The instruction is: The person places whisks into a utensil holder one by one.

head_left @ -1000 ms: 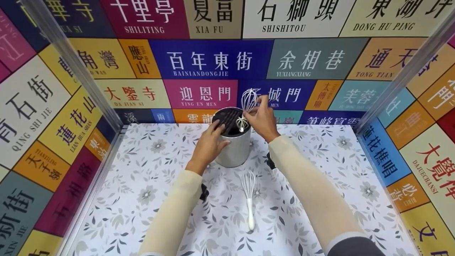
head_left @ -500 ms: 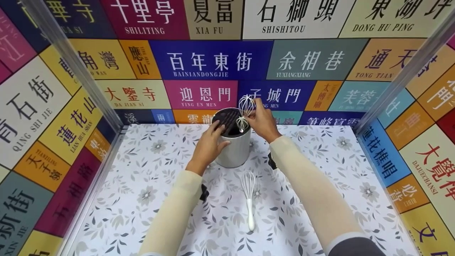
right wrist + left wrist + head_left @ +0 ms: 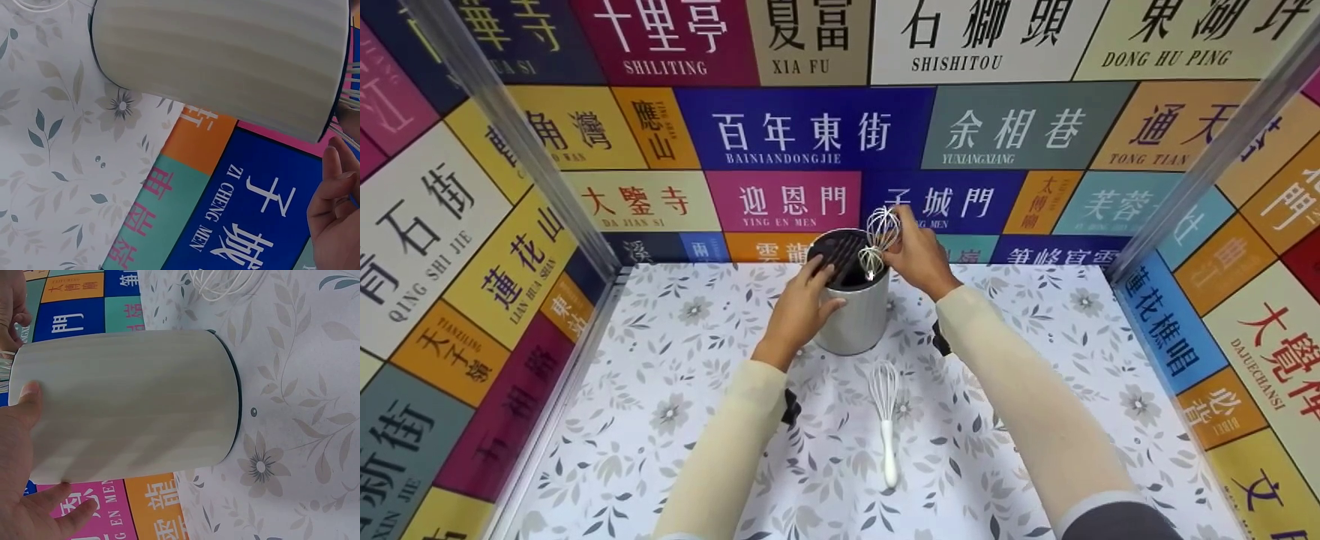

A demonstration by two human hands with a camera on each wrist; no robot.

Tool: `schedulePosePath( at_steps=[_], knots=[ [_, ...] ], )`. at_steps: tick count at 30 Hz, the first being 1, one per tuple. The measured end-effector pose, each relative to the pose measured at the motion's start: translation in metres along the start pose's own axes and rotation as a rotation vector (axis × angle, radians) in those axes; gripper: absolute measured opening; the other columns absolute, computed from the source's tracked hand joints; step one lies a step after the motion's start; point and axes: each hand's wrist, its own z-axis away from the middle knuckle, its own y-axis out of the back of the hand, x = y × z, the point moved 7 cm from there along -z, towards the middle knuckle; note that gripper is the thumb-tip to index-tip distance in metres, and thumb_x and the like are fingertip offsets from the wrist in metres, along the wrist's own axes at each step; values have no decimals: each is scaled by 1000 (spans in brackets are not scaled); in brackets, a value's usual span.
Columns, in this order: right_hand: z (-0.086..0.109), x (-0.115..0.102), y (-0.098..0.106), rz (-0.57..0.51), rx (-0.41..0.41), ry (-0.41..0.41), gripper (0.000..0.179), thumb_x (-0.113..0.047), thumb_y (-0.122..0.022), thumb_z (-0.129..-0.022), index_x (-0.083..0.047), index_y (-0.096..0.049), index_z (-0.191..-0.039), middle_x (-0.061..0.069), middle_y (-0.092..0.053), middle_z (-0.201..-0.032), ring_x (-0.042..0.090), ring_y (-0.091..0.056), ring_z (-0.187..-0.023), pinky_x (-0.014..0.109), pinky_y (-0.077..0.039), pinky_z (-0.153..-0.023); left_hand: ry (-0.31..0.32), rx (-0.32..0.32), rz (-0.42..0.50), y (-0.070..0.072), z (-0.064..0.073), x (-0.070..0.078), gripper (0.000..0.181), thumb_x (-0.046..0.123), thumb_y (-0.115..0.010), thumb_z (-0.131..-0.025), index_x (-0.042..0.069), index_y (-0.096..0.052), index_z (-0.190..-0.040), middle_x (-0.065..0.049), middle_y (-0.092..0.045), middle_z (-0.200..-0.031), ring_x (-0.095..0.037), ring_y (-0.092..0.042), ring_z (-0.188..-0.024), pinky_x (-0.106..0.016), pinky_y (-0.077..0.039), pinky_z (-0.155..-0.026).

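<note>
A pale grey utensil holder (image 3: 855, 322) with a slotted black insert (image 3: 834, 247) stands upright at the back of the table. My left hand (image 3: 799, 304) grips its left side, thumb against the wall and fingertips over the rim. At the opposite rim my right hand (image 3: 921, 253) pinches a wire whisk (image 3: 883, 222), whose loops point up and whose handle is hidden inside the holder. A smaller whisk head (image 3: 871, 262) sticks up in front of it. In the right wrist view, the right fingers (image 3: 332, 194) are bent close to the wires and rim.
Another whisk (image 3: 888, 442) with a white handle lies in front of the holder, loops toward it. Printed panels (image 3: 817, 124) rise behind and on both sides, with clear corner posts (image 3: 1192, 142). A leaf-patterned cloth (image 3: 682, 442) covers the table.
My right hand has lowered the larger whisk into the holder, its loops now lower and tilted right. My right wrist has shifted slightly right. The left hand and holder have stayed put.
</note>
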Motion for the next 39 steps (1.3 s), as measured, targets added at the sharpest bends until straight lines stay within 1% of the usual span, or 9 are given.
schedulePosePath(
  at_steps=[4, 6, 9, 15, 21, 26, 33, 36, 39],
  knots=[
    [0, -4, 8, -45, 2, 85, 78, -9, -76, -85, -32, -42, -151, 11, -72, -97, 22, -67, -74, 41, -53, -62, 10, -11, -14, -2, 0, 0, 65, 40, -70, -96, 11, -51, -151, -13, -38, -163, -39, -51, -138, -51, -41, -117],
    [0, -5, 11, -53, -9, 115, 76, -7, -76, -85, -31, -45, -150, 10, -72, -105, 21, -66, -73, 39, -53, -62, 18, -17, -18, -2, 0, -1, 65, 40, -70, -97, 12, -51, -151, -12, -38, -163, -38, -51, -139, -50, -40, -118],
    [1, -3, 11, -30, -24, 131, 71, -11, -79, -86, -31, -49, -148, 8, -73, -110, 20, -63, -72, 38, -52, -61, 29, -22, -15, -3, 0, -1, 65, 40, -70, -97, 12, -51, -152, -11, -37, -164, -37, -50, -140, -50, -40, -119],
    [3, 1, 5, 20, -48, 109, 73, -16, -82, -86, -36, -49, -148, 5, -73, -119, 19, -64, -74, 39, -53, -63, 26, -24, -17, -3, 1, -1, 65, 41, -69, -97, 12, -50, -152, -11, -37, -164, -37, -50, -140, -49, -39, -119],
    [4, 3, 0, 54, -63, 91, 72, -19, -82, -88, -33, -47, -149, 5, -73, -119, 22, -68, -79, 43, -56, -67, 15, -18, -16, -2, 1, 0, 65, 42, -69, -97, 11, -51, -151, -12, -37, -163, -38, -50, -139, -49, -40, -119],
    [6, 4, -4, 78, -93, 82, 70, -26, -79, -90, -33, -44, -151, 4, -73, -122, 24, -71, -87, 48, -57, -72, 17, -16, -18, -2, 0, -1, 65, 41, -69, -97, 11, -51, -151, -12, -38, -163, -38, -50, -139, -49, -40, -119],
    [11, 12, -8, 48, -163, 28, 71, -35, -72, -94, -31, -37, -156, 5, -69, -133, 21, -66, -73, 46, -55, -69, 5, -2, -28, -3, -1, -1, 65, 41, -70, -96, 11, -52, -150, -13, -39, -162, -38, -52, -137, -50, -42, -116],
    [13, 13, -6, 18, -159, 16, 73, -32, -71, -93, -26, -36, -156, 7, -69, -131, 22, -68, -77, 45, -55, -69, 1, 6, -25, -2, -1, 0, 65, 40, -71, -95, 10, -52, -150, -13, -40, -162, -39, -53, -137, -50, -42, -116],
    [19, 13, 0, 2, -114, 8, 70, -28, -67, -91, -22, -38, -155, 7, -72, -126, 25, -71, -87, 47, -56, -71, -1, 8, -16, -2, -1, 0, 65, 40, -71, -95, 10, -53, -150, -13, -40, -161, -39, -53, -137, -50, -42, -116]
  ],
)
